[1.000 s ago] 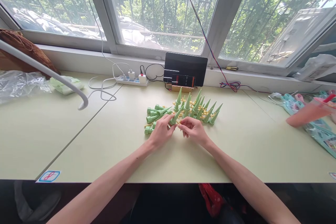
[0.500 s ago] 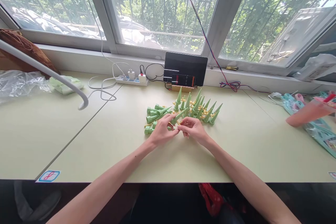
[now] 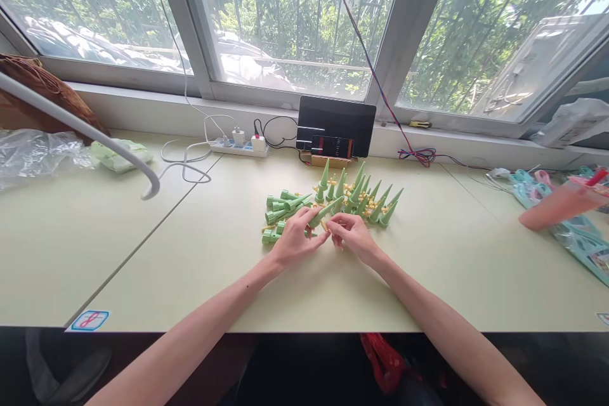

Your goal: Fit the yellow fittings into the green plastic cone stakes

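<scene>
My left hand (image 3: 299,233) is closed around a green plastic spike (image 3: 325,210), its tip slanting up to the right. Pinched in the fingers of my right hand (image 3: 351,233) is a small yellow valve piece (image 3: 324,226), close against the spike; whether the two are joined I cannot tell. Just beyond my hands, several green spikes (image 3: 356,193) stand upright with yellow pieces on their sides. To the left, more green spikes (image 3: 280,212) lie on their sides, partly hidden behind my left hand.
A tablet (image 3: 335,124) with a phone (image 3: 333,146) before it leans near the window. A power strip (image 3: 245,150) with cables lies left of it. On the right are a red drink cup (image 3: 561,203) and turquoise items (image 3: 578,235). A white curved bar (image 3: 95,120) crosses the left.
My left thumb has shifted slightly right, nearer my right fingers. The spike in my left hand has tilted a little; everything else stays where it was.
</scene>
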The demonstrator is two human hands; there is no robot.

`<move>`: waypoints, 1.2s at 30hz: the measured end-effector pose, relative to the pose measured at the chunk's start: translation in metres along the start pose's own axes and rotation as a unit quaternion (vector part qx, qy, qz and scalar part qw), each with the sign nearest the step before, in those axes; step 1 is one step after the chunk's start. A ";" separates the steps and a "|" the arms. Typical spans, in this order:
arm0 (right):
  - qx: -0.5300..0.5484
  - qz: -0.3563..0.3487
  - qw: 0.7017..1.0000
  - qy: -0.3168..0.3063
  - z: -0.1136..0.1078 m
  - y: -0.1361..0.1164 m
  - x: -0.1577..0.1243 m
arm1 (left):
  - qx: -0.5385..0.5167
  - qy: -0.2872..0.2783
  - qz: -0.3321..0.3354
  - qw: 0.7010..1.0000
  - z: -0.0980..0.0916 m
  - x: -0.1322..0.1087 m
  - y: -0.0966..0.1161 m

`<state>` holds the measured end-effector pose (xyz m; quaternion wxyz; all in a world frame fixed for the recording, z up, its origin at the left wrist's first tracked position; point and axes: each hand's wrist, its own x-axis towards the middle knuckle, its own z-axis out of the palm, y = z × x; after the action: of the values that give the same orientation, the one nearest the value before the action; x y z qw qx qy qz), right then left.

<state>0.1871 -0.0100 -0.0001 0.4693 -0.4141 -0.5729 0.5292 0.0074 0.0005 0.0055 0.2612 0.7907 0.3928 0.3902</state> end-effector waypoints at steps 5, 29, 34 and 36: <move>-0.008 0.005 1.000 0.004 0.000 0.004 0.001 | 0.025 0.004 0.007 1.000 0.000 -0.002 0.002; 0.022 0.043 0.993 -0.111 0.001 -0.002 -0.001 | -0.032 -0.032 0.047 0.998 -0.001 0.000 0.004; 0.067 0.052 0.989 -0.119 0.000 0.000 -0.001 | -0.042 -0.032 0.016 0.998 0.001 0.000 0.002; 0.079 0.059 0.988 -0.120 0.001 0.000 -0.001 | -0.045 -0.034 0.000 0.998 0.001 0.001 0.002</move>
<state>0.1868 -0.0111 -0.0007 0.3963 -0.3427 -0.5561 0.6452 0.0091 0.0003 0.0064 0.3095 0.7913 0.3655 0.3800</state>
